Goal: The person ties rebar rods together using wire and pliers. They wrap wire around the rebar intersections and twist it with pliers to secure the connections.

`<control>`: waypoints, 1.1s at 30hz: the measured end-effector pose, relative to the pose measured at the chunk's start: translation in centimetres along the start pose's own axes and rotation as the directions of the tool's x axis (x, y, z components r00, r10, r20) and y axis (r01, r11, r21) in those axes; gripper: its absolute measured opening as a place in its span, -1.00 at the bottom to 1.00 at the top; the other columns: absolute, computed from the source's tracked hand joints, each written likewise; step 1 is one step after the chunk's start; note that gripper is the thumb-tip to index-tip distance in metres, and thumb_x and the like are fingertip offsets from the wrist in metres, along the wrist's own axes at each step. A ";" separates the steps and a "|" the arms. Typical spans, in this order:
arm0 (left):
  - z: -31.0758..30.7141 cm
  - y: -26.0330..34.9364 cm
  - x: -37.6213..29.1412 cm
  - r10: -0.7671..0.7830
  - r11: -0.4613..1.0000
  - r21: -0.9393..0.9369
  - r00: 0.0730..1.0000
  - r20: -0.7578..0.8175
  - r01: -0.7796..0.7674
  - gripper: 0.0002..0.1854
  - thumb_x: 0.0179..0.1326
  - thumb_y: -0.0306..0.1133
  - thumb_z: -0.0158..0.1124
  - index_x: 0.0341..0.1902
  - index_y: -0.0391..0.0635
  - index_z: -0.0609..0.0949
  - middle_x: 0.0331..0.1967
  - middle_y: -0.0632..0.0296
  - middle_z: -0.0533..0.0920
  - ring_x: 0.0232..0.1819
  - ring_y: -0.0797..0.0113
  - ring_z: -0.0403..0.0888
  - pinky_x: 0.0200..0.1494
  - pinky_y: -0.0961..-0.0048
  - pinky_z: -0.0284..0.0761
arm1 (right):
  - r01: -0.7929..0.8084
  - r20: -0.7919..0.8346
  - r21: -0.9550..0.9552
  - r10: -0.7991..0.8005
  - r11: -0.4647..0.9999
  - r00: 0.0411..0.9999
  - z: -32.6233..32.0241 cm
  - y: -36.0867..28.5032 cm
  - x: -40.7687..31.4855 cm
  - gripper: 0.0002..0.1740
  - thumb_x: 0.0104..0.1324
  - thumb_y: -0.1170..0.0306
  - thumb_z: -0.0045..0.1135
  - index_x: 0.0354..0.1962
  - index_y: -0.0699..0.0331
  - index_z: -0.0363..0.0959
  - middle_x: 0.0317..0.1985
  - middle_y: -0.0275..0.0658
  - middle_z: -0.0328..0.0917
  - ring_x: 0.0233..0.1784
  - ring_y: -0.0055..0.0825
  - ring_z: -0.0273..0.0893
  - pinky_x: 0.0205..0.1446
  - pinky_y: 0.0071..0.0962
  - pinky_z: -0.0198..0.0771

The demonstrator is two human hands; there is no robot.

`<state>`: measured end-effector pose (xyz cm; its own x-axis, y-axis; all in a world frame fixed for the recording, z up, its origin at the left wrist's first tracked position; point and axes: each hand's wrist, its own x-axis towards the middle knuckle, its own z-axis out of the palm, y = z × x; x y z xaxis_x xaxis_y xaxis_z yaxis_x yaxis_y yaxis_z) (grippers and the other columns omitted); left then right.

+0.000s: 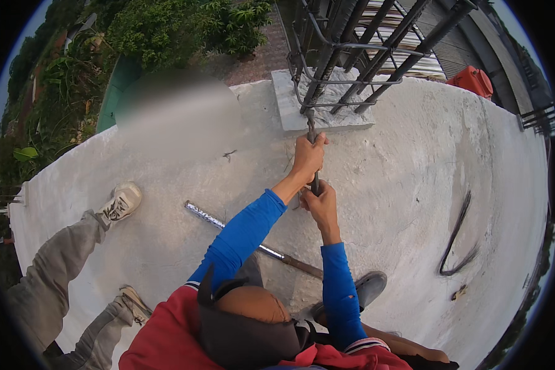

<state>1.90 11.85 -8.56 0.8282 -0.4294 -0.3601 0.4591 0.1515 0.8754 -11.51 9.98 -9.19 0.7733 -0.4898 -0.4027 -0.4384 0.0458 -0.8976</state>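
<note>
My left hand [309, 155] is closed around the upper part of dark pincers [311, 134]. The tool's head meets the foot of a rebar column cage [337, 64], at its lowest stirrup. Below, my right hand [321, 203] has its fingers around the lower end of the same tool. The cage's thick ribbed bars rise from a rough concrete base [289, 104], with square stirrups around them. Whether tie wire sits in the tool's jaws cannot be told.
A metal pipe [273, 252] lies on the concrete slab under my arms. A bent bundle of tie wire [455, 236] is on the right. Another person's shoe [122, 201] stands at left. A red container [471, 83] is beyond the slab's far edge.
</note>
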 end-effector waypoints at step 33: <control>-7.6 -3.2 -6.2 -0.516 0.695 -0.315 0.754 0.406 0.646 -0.46 0.53 0.02 0.12 -0.04 -0.37 0.55 -0.09 -0.27 0.71 -0.02 -0.13 0.75 -0.07 -0.11 0.75 | -0.358 0.530 0.049 0.279 0.932 0.801 -6.9 -1.2 -4.0 -0.43 0.59 -0.02 -0.02 -0.05 0.41 0.56 -0.72 -0.46 0.41 -0.85 -0.78 0.18 -0.77 -0.67 0.03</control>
<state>-2.30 20.80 -11.55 0.2566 -0.7636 -0.5924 0.9556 0.1087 0.2738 -17.25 5.86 -5.22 0.7395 0.0819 -0.6681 -0.6629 0.2610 -0.7017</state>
